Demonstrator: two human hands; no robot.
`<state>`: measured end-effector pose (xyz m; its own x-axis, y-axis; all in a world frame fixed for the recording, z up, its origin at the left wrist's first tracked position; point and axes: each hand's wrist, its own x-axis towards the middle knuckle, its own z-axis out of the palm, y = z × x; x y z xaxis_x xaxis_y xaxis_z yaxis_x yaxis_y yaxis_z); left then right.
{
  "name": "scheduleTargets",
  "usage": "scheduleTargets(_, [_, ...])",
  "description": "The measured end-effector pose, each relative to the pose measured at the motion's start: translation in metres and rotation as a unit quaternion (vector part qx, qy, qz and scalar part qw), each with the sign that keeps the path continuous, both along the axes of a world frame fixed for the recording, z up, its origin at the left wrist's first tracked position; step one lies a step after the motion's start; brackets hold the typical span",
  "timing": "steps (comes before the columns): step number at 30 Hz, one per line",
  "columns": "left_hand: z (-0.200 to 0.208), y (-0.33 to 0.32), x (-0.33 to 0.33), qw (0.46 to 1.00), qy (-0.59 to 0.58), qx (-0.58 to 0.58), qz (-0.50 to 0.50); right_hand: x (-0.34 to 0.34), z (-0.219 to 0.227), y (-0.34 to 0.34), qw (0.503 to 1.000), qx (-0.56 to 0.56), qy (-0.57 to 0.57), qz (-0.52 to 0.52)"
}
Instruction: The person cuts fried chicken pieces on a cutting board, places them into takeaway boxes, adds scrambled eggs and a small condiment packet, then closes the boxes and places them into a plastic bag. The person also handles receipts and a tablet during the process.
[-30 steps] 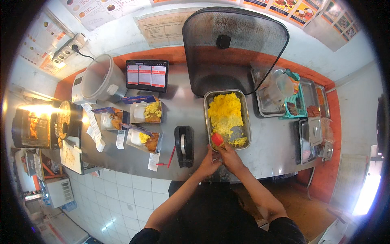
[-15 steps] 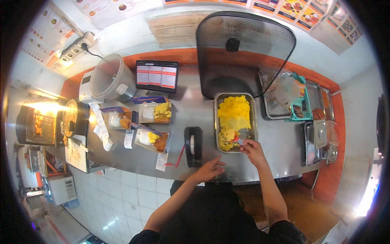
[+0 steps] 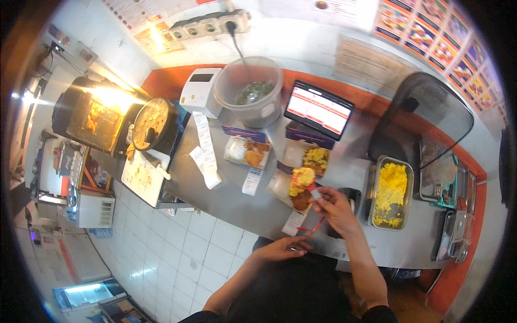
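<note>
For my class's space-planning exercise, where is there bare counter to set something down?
Bare grey metal counter: between curled white paper strip and front edge; between black-framed tablet and rectangular metal tray of yellow food. Crowded: around the open cardboard meal boxes, near the right hand.

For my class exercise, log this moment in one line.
right hand: holds red utensil with yellow food over meal box | left hand: open, near counter edge

The countertop [image 3: 229, 196] is smooth, softly shining metal, the tray [image 3: 396, 210] shiny metal, the red spoon [image 3: 313, 190] plastic-looking, the bucket [image 3: 247, 117] cloudy plastic, the receipt strip [image 3: 203, 142] thin paper, the floor tiles [image 3: 177, 258] glossy
</note>
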<state>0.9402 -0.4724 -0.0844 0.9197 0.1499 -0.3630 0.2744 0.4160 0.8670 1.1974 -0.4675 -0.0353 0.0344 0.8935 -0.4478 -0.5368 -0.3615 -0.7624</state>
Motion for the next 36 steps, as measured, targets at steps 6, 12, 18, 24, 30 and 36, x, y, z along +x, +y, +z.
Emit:
scheduleTargets(6, [-0.017, 0.051, -0.155, 0.991, 0.016, -0.024, 0.129, -0.153, -0.075, 0.125, 0.998, -0.050, -0.033, -0.036])
scheduleTargets(12, [0.009, 0.085, -0.272, 0.962, 0.065, -0.087, 0.250, -0.190, -0.162, 0.191, 0.766, 0.018, -0.640, -0.056])
scheduleTargets(18, [-0.003, 0.101, -0.304, 0.962, 0.071, -0.113, 0.240, -0.219, -0.162, 0.195, 0.759, 0.016, -0.643, -0.098])
scheduleTargets(24, [-0.006, 0.140, -0.284, 0.986, 0.060, -0.031, 0.151, -0.227, -0.146, 0.174, 0.771, 0.043, -0.622, -0.133])
scheduleTargets(30, [0.041, 0.219, -0.251, 0.994, 0.042, 0.059, 0.082, -0.236, -0.138, 0.159, 0.891, -0.033, -0.412, -0.188])
scheduleTargets(36, [0.092, 0.356, -0.154, 0.946, -0.118, 0.209, 0.219, -0.212, -0.049, 0.129, 0.945, -0.043, 0.070, -0.316])
